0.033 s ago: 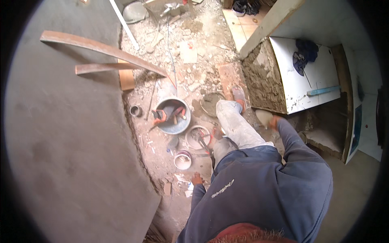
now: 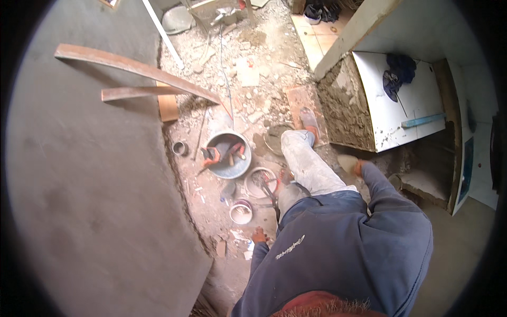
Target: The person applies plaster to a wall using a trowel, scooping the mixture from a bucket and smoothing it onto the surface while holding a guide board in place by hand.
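Table edge: we find the rough mortar side (image 2: 343,100) of the tiled table (image 2: 385,119) just forward of the right hand (image 2: 360,168).
Open room: we note a narrow gap between the table's near corner and the pale trouser leg (image 2: 309,164); the tool sits in it.
Tool heading: the pale tool (image 2: 346,162) has its wide end to the left and slightly forward; its long axis runs roughly crosswise, though blur hides the outline and exact kind.
Right hand: closed around the tool's right end.
Left hand (image 2: 259,235): near white scraps (image 2: 248,253) on the floor; we cannot tell whether its fingers are spread or pressed together.
Buckets: we count 3 left of the leg: a large basin (image 2: 232,171) with orange-handled tools (image 2: 212,155), a round tub (image 2: 248,185) and a small pail (image 2: 241,217).
Obstruction: the leg stands between buckets and tool.
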Available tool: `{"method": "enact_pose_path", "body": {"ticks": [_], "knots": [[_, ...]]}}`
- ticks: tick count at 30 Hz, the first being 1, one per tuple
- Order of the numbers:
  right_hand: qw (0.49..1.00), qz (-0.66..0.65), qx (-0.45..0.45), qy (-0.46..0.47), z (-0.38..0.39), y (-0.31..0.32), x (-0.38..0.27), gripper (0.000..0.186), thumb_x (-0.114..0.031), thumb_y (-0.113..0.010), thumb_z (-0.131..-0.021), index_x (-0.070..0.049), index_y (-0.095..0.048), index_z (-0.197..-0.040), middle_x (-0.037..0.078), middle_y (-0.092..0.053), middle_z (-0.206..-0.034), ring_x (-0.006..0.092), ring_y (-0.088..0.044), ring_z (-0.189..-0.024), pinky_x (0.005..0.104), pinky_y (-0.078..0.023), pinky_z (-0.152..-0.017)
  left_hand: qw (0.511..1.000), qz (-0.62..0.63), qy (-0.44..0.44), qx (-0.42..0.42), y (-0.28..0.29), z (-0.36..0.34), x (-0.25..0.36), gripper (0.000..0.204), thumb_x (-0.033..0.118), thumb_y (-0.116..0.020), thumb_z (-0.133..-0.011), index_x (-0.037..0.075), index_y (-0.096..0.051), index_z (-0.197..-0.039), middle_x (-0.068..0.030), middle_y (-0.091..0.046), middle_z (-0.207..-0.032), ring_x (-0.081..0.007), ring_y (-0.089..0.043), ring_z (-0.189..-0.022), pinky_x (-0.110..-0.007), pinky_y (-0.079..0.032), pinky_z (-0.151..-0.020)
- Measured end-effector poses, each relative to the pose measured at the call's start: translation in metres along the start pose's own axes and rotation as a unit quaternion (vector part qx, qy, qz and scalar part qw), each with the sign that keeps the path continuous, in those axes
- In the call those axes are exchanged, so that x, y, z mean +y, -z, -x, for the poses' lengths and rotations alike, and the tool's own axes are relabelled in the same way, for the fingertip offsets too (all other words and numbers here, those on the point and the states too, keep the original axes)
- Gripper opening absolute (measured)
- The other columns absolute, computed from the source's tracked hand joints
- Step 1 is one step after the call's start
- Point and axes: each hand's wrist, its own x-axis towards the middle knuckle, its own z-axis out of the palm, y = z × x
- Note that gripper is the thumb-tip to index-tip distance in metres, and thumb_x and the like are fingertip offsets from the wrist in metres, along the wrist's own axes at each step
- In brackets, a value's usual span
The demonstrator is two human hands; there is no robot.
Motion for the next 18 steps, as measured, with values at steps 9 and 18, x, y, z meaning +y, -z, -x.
{"method": "enact_pose_path", "body": {"ticks": [9, 18], "knots": [[0.998, -0.002, -0.015, 0.054, 0.008, 0.054, -0.105, 0.027, -0.027, -0.058, -0.094, -0.012, -0.071, -0.112, 0.011, -0.072, -0.109, 0.0261, -0.066, -0.100, 0.0422, -0.054, -0.084, 0.982, -0.150, -0.064, -0.098, -0.033, -0.063, 0.192, 0.050, 0.038, -0.059, -0.096, 0.007, -0.058, -0.136, -0.0155, -0.067, -0.109, -0.0250, -0.065, -0.086, -0.040, -0.054, -0.068], [0.962, -0.231, 0.144, 0.023, -0.082, 0.425, -0.183, 0.029, -0.030, -0.065, -0.093, -0.002, -0.071, -0.096, 0.014, -0.070, -0.092, 0.0277, -0.062, -0.074, 0.0460, -0.049, -0.066, 0.973, -0.156, -0.084, -0.150, -0.122, -0.192, 0.572, 0.059, 0.043, -0.061, -0.096, 0.006, -0.053, -0.142, -0.0208, -0.068, -0.119, -0.0311, -0.067, -0.101, -0.039, -0.054, -0.087]]}}
